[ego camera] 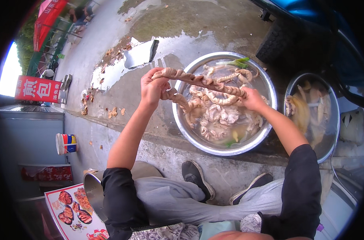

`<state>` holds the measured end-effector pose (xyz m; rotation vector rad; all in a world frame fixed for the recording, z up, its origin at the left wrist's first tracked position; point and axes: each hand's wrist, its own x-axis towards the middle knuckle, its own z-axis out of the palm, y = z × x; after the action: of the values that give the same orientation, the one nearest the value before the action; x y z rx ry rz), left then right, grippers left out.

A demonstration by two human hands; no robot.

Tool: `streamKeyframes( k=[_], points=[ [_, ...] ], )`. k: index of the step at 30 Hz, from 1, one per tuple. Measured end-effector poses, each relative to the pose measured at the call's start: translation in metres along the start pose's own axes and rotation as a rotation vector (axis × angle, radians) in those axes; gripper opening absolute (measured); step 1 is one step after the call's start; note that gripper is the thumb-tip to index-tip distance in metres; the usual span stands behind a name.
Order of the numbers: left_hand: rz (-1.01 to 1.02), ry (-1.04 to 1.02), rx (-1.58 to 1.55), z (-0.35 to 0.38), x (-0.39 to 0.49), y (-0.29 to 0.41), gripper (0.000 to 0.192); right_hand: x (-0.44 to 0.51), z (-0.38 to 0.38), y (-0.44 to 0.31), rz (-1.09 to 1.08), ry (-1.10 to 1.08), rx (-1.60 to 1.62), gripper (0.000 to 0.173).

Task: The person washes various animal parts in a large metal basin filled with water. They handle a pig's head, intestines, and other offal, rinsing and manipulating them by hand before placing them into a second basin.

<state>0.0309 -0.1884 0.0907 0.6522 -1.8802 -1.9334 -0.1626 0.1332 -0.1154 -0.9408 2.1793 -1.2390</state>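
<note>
A length of pale animal intestine [200, 80] is stretched between my two hands, above a wide steel basin [179, 123]. My left hand [153, 87] grips one end just past the basin's left rim, and a loose part of the gut hangs from it down into the water. On the other side my right hand [251, 97] pinches the gut over the right part of the basin. More intestines [221, 115] lie in the cloudy water below, some coiled and some frilly. A green onion stalk [237, 62] floats by the far rim.
A second steel basin [335, 120] with pieces in water stands at the right, near a vehicle tyre [272, 42]. A steel pot [93, 192] sits by my left side. A paint bucket [66, 144] and a white sheet [138, 55] are farther left on the wet concrete.
</note>
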Motion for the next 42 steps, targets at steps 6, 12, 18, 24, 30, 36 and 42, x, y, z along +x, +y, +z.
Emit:
streamKeyframes(
  k=[6,12,18,24,30,36,42],
  points=[
    [-0.074,0.214,-0.096,-0.035,0.019,0.000,0.029,-0.004,0.003,0.006,0.151,-0.059,-0.204,0.021],
    [-0.344,-0.178,0.472,0.023,0.003,-0.100,0.021,0.003,0.016,-0.023,0.142,-0.100,-0.161,0.024],
    [0.284,-0.529,1.020,0.103,-0.025,-0.174,0.069,-0.002,0.037,-0.067,0.009,-0.226,-0.086,0.029],
    [-0.040,-0.518,0.780,0.127,-0.031,-0.164,0.036,-0.003,0.033,-0.059,-0.079,-0.247,-0.068,0.024],
    [-0.145,-0.683,0.930,0.097,-0.052,-0.071,0.022,0.009,0.040,-0.037,-0.133,-0.259,-0.074,0.019],
    [-0.359,-0.452,0.552,0.062,-0.065,-0.001,0.023,0.028,0.024,0.004,-0.055,-0.254,-0.189,0.024],
    [-0.230,-0.310,0.304,0.030,-0.052,0.036,0.014,0.023,0.013,0.019,-0.058,-0.140,-0.228,0.019]
  ],
)
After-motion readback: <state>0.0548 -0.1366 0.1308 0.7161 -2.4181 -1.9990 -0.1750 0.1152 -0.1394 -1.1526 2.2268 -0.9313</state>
